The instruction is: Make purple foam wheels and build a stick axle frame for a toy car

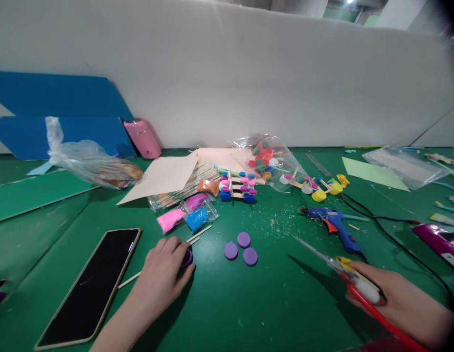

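My left hand (166, 271) is closed around a purple bottle cap (187, 257), low over the green table. Thin wooden sticks (129, 280) run beneath it, their ends showing on both sides. To its right lie three purple bottle caps (243, 240). At the lower right, my right hand (392, 296) grips a pair of scissors (331, 264) with a red handle, the pointed blades aimed left and forward. Part of the handle is hidden by the fingers. A blue glue gun (329, 221) rests just beyond the blades.
A phone (89, 286) lies at left. Toward the back are clay packets (196, 218), bagged sticks (183, 190), small wheeled models (238, 188) and a bag of caps (267, 156). A black cord (392, 216) runs to a purple power strip (438, 242). A pink bottle (142, 139) stands by the wall.
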The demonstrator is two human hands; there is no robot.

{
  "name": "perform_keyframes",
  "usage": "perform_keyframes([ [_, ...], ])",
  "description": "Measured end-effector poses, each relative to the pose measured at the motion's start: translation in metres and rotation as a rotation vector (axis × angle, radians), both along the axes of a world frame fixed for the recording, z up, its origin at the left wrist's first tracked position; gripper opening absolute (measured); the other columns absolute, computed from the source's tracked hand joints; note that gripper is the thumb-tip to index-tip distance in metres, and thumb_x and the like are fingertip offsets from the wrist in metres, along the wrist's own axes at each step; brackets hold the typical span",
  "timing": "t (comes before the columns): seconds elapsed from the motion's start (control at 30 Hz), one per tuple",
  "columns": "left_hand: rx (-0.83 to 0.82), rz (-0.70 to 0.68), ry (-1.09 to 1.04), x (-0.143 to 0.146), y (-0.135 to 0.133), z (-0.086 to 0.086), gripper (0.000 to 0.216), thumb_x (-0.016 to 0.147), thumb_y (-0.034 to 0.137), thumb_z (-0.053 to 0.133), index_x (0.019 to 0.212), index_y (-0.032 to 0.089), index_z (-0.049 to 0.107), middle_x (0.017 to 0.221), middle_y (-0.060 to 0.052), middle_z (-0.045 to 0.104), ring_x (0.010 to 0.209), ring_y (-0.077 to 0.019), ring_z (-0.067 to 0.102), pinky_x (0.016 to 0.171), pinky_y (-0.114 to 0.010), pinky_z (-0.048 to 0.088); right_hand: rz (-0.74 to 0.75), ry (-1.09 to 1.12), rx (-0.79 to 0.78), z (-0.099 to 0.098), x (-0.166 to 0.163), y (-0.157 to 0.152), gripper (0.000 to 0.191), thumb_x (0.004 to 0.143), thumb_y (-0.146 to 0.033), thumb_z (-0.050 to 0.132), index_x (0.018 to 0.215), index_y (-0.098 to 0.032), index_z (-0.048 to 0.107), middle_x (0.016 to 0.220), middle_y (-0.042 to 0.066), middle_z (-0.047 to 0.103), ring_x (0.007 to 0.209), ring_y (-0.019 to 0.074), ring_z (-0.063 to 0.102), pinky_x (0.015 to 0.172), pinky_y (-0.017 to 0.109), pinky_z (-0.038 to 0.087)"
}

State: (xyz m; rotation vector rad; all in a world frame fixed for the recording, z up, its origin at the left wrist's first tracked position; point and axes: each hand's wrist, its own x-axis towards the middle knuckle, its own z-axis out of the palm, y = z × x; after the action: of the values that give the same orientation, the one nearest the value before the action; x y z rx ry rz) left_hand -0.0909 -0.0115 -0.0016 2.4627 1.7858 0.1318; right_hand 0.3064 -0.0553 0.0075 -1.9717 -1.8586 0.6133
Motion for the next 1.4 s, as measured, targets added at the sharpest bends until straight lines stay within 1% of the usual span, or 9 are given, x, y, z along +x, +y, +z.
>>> perform_keyframes([
  [0.1, -0.009, 0.006, -0.02, 0.002, 0.002, -0.003, 0.025, 0.08, 0.027, 0.042, 0.091, 0.014, 0.06, 0.082, -0.011, 0.057, 0.076, -0.0256, 0.05, 0.066, -0.038, 0.041, 0.162, 0.014, -0.209, 0.011, -0.014, 0.017, 0.02, 0.071, -0.04, 0.057, 0.085, -0.027, 0.064, 0.077, 0.001, 0.068, 0.06, 0.0186, 0.061, 0.052, 0.024, 0.048],
  [0.2, 0.032, 0.041, -0.129, 0.004, 0.001, -0.001, 0.022, 0.078, 0.028, 0.046, 0.088, 0.016, 0.061, 0.084, -0.01, 0.057, 0.076, -0.0254, 0.051, 0.066, -0.038, 0.042, 0.167, 0.081, -0.165, 0.013, -0.038, 0.028, 0.016, 0.072, -0.037, 0.057, 0.081, -0.024, 0.061, 0.069, -0.001, 0.065, 0.058, 0.0174, 0.058, 0.051, 0.024, 0.046],
  [0.3, 0.028, 0.1, -0.409, 0.015, -0.002, 0.008, 0.024, 0.077, 0.033, 0.05, 0.094, 0.02, 0.06, 0.093, -0.009, 0.056, 0.084, -0.0255, 0.053, 0.073, -0.039, 0.042, 0.148, 0.159, -0.119, 0.007, -0.06, 0.033, 0.017, 0.07, -0.037, 0.058, 0.079, -0.023, 0.057, 0.066, -0.001, 0.062, 0.055, 0.0165, 0.055, 0.05, 0.024, 0.045],
  [0.53, -0.544, 0.264, -1.496, 0.068, 0.005, 0.03, 0.021, 0.078, 0.032, 0.054, 0.092, 0.018, 0.06, 0.07, -0.001, 0.058, 0.063, -0.0131, 0.054, 0.062, -0.026, 0.043, 0.084, 0.686, -0.069, 0.004, -0.112, 0.039, 0.013, 0.07, -0.024, 0.055, 0.082, -0.021, 0.054, 0.072, 0.002, 0.062, 0.063, 0.0174, 0.06, 0.053, 0.026, 0.048],
  [0.63, -0.735, 0.244, -1.761, 0.084, 0.011, 0.031, 0.02, 0.077, 0.029, 0.056, 0.091, 0.016, 0.062, 0.07, -0.001, 0.059, 0.059, -0.011, 0.055, 0.061, -0.025, 0.043, 0.077, 0.75, -0.014, 0.012, -0.133, 0.043, 0.016, 0.069, -0.022, 0.057, 0.084, -0.02, 0.052, 0.077, 0.002, 0.063, 0.07, 0.0172, 0.061, 0.059, 0.026, 0.049],
  [0.8, -0.818, 0.179, -1.873, 0.091, 0.017, 0.018, 0.034, 0.065, 0.019, 0.07, 0.098, 0.017, 0.06, 0.075, -0.001, 0.06, 0.062, -0.0106, 0.054, 0.058, -0.023, 0.042, 0.102, 0.789, 0.093, 0.025, -0.148, 0.052, 0.016, 0.071, -0.022, 0.057, 0.085, -0.021, 0.05, 0.079, 0.001, 0.061, 0.055, 0.0107, 0.053, 0.051, 0.022, 0.046],
  [1.03, -0.943, 0.113, -1.877, 0.085, 0.014, 0.003, 0.041, 0.062, 0.02, 0.073, 0.1, 0.016, 0.061, 0.092, -0.007, 0.061, 0.076, -0.0135, 0.056, 0.061, -0.021, 0.041, 0.324, 0.909, -0.04, 0.019, -0.155, 0.058, 0.021, 0.068, -0.018, 0.062, 0.086, -0.021, 0.053, 0.074, -0.002, 0.058, 0.06, 0.0114, 0.054, 0.057, 0.022, 0.046],
  [1.27, -0.861, 0.197, -1.973, 0.086, 0.014, 0.002, 0.03, 0.068, 0.022, 0.068, 0.095, 0.012, 0.062, 0.076, -0.004, 0.064, 0.06, -0.0079, 0.054, 0.059, -0.02, 0.042, 0.155, 0.984, 0.026, 0.018, -0.169, 0.061, 0.018, 0.067, -0.022, 0.06, 0.081, -0.021, 0.048, 0.065, -0.005, 0.051, 0.054, 0.0099, 0.052, 0.052, 0.021, 0.046],
  [1.4, -0.762, 0.235, -1.974, 0.089, 0.013, 0.001, 0.022, 0.069, 0.018, 0.067, 0.089, 0.014, 0.062, 0.079, -0.004, 0.066, 0.067, -0.0115, 0.059, 0.068, -0.025, 0.045, 0.087, 0.974, 0.055, 0.021, -0.175, 0.061, 0.014, 0.069, -0.025, 0.056, 0.08, -0.022, 0.047, 0.066, -0.004, 0.051, 0.053, 0.0101, 0.053, 0.049, 0.021, 0.046],
])
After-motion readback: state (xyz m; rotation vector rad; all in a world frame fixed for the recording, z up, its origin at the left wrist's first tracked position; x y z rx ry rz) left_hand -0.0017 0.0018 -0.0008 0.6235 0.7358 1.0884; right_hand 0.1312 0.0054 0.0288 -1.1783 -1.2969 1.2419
